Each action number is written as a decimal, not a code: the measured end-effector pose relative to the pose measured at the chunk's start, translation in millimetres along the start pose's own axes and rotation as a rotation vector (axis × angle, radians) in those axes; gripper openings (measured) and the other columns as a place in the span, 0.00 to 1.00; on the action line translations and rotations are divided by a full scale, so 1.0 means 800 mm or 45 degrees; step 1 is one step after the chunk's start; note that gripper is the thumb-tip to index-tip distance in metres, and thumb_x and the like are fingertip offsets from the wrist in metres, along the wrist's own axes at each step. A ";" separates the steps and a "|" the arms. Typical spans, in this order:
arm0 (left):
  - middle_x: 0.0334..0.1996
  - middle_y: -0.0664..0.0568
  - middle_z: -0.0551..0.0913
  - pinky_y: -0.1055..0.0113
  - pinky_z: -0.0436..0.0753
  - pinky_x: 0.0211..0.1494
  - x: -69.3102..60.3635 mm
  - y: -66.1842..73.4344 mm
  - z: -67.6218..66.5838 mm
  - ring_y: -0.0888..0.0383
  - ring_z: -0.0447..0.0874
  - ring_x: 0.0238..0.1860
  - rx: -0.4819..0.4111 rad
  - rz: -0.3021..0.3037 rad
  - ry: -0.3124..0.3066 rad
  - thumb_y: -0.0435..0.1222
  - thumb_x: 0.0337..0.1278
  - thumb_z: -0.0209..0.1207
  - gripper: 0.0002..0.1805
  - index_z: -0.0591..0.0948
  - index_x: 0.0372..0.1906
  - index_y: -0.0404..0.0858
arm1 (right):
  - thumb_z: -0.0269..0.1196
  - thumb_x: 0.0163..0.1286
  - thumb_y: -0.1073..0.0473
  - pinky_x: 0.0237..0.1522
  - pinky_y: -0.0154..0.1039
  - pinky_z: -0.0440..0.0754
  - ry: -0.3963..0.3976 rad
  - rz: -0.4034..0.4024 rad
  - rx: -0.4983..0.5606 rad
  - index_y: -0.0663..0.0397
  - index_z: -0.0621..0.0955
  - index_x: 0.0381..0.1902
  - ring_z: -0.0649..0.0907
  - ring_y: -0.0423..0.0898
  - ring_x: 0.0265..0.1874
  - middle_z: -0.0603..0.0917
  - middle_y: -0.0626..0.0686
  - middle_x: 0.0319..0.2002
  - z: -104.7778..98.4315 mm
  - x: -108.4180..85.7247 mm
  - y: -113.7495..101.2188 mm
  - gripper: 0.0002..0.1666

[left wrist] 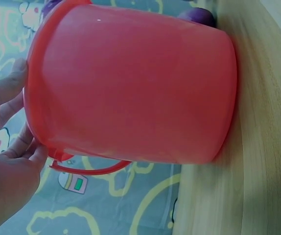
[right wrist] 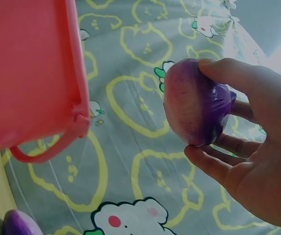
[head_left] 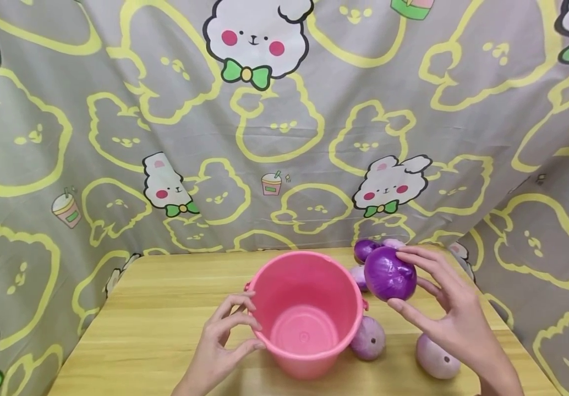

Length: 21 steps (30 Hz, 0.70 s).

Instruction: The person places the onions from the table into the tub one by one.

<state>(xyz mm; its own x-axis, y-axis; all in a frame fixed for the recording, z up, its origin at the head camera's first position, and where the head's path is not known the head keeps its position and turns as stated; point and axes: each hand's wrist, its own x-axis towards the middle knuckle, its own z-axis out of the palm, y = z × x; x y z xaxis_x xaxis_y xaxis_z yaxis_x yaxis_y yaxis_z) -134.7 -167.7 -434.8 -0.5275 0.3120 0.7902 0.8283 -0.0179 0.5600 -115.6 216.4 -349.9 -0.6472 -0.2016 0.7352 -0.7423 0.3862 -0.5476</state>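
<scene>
A pink bucket (head_left: 309, 363) stands upright on the table, its bare inner floor in sight in the head view. My left hand (head_left: 230, 333) holds the left side of the bucket's rim, fingers and thumb bent at the edge. The left wrist view shows the bucket's outer wall (left wrist: 135, 88) and this hand (left wrist: 8, 142) at the rim. Up in the air, right of the bucket, my right hand (head_left: 455, 308) grips a shiny purple onion (head_left: 390, 273) between thumb and fingertips. The right wrist view shows the onion (right wrist: 197, 103) with a paler side turned toward the bucket.
A pale purple onion (head_left: 368, 339) lies against the bucket's right side, another (head_left: 438, 357) under my right forearm. More onions, one dark purple (head_left: 365, 251), sit behind the held one. A patterned curtain (head_left: 284, 132) surrounds the wooden table (head_left: 141, 330). The bucket's handle (left wrist: 94, 170) hangs down.
</scene>
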 end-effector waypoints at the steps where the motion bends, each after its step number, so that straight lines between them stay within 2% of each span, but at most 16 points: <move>1: 0.49 0.41 0.75 0.54 0.70 0.78 0.000 0.000 0.000 0.44 0.71 0.68 -0.005 0.002 0.001 0.20 0.42 0.75 0.19 0.84 0.42 0.37 | 0.76 0.38 0.86 0.60 0.33 0.82 -0.006 -0.004 0.012 0.70 0.75 0.65 0.76 0.48 0.66 0.74 0.66 0.65 0.002 0.000 -0.001 0.50; 11: 0.49 0.41 0.75 0.55 0.71 0.77 -0.001 0.001 0.000 0.44 0.70 0.69 -0.023 -0.004 -0.003 0.20 0.42 0.75 0.20 0.84 0.42 0.37 | 0.79 0.42 0.81 0.60 0.36 0.83 -0.019 -0.067 0.102 0.71 0.75 0.64 0.74 0.52 0.68 0.74 0.68 0.66 0.018 -0.002 0.003 0.47; 21: 0.49 0.41 0.75 0.55 0.71 0.77 -0.001 0.001 0.000 0.44 0.70 0.69 -0.015 -0.013 -0.003 0.20 0.42 0.75 0.19 0.84 0.41 0.36 | 0.78 0.44 0.81 0.61 0.36 0.82 -0.048 -0.099 0.127 0.71 0.76 0.64 0.77 0.49 0.66 0.75 0.71 0.64 0.032 0.004 -0.012 0.45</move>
<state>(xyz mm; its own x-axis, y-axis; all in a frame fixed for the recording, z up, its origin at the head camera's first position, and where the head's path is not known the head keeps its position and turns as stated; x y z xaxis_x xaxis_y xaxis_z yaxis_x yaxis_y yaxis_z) -133.4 -168.0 -434.5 -0.5357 0.3142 0.7838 0.8205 -0.0258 0.5711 -115.0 188.9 -352.2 -0.5918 -0.2616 0.7624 -0.8027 0.2771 -0.5281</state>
